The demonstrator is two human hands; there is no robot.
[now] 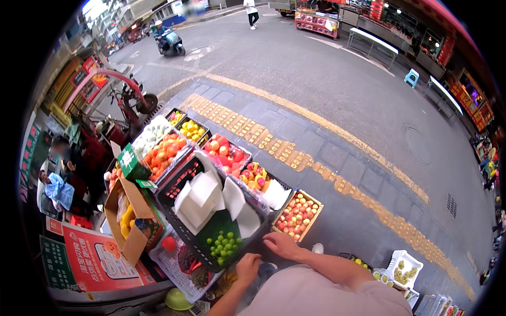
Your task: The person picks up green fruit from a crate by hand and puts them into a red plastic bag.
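Observation:
A black plastic crate [181, 227] sits tilted on the fruit stand in front of me. White foam sheets [203, 197] are heaped in it, and small round green fruits [224, 246] lie in its near corner on a green lining. My left hand [247, 267] is beside the crate's near rim with its fingers curled; what they hold, if anything, is hidden. Just right of it, my right hand [282, 244] reaches in from the right, fingers slightly bent and apart, between the crate and a box of red-yellow fruit [298, 217]. I see nothing in it.
Left stands a cardboard box [126, 224] with yellow fruit. Behind the crate are oranges [164, 152] and wrapped red fruit [224, 152]. A grey-white basket [176, 271] with pineapples is at lower left. Grapes in a white foam box [405, 269] sit right. A scooter rider [167, 39] is on the road.

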